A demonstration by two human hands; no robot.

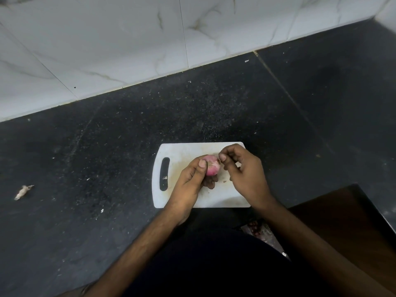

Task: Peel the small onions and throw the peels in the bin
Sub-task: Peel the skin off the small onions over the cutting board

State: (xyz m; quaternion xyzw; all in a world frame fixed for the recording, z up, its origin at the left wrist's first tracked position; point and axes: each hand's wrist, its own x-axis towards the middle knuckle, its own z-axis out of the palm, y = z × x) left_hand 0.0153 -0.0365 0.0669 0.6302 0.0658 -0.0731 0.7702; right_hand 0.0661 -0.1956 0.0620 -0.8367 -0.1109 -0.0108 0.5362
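- Dark speckled table [107,146], white cutting board [182,151] on it.
- Left hand [190,181] grips pink onion [212,167] above board.
- Right hand [242,168] just beside, fingertips pinching peel [219,161] at onion's top.

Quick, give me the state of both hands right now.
Left hand: holds the small pink onion over the white plastic cutting board.
Right hand: fingers curled, pinching at the onion's peel tip.

A home kitchen: a white cutting board [188,151] lies on a dark speckled stone tabletop [107,146], marble-look wall tiles [107,39] behind the board.
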